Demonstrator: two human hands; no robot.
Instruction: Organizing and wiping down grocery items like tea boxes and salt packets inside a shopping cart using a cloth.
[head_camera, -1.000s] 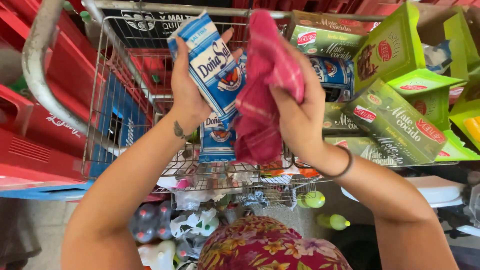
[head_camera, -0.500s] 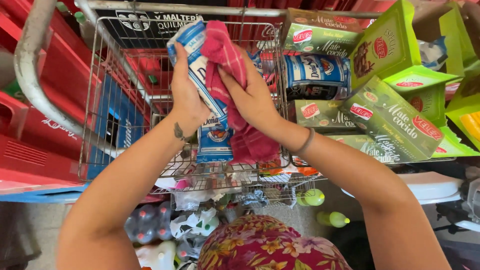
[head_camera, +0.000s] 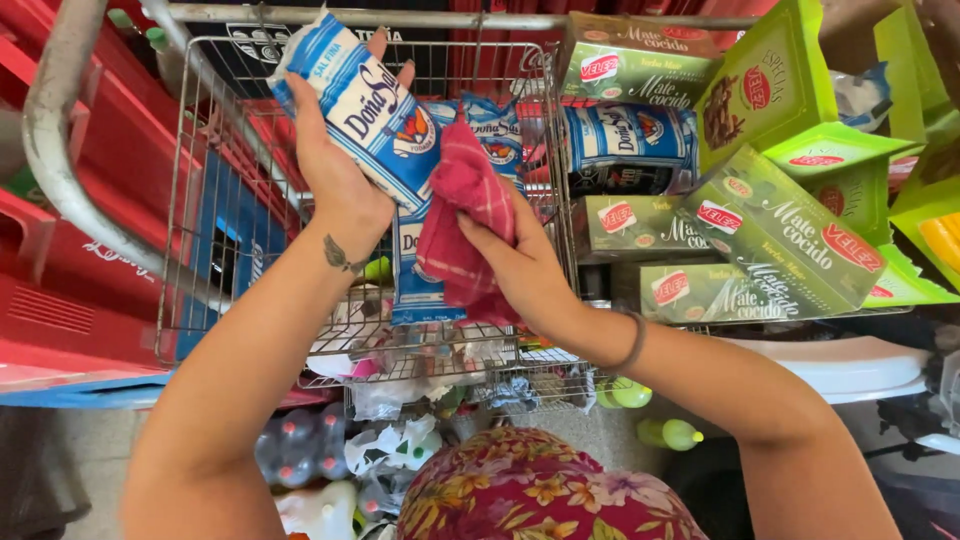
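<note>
Left hand (head_camera: 335, 185) grip round 1 blue-white packet (head_camera: 365, 105), right hand (head_camera: 520, 270) grip round 1 red cloth (head_camera: 462, 225).

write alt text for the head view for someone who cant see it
Seen from above, a person's left hand holds up a blue and white packet while the right hand grips a red checked cloth beside it, over a wire shopping cart. Green cartons are stacked to the right.

Wire shopping cart (head_camera: 215, 215) seen as main carrier: blue-white bags (head_camera: 425, 270) stood upright inside, small packets (head_camera: 400, 350) heaped on basket floor. Green cartons (head_camera: 770, 235) stacked just right of cart. Bottles (head_camera: 300, 450) and wrapped goods seen on lower rack, under basket.
</note>
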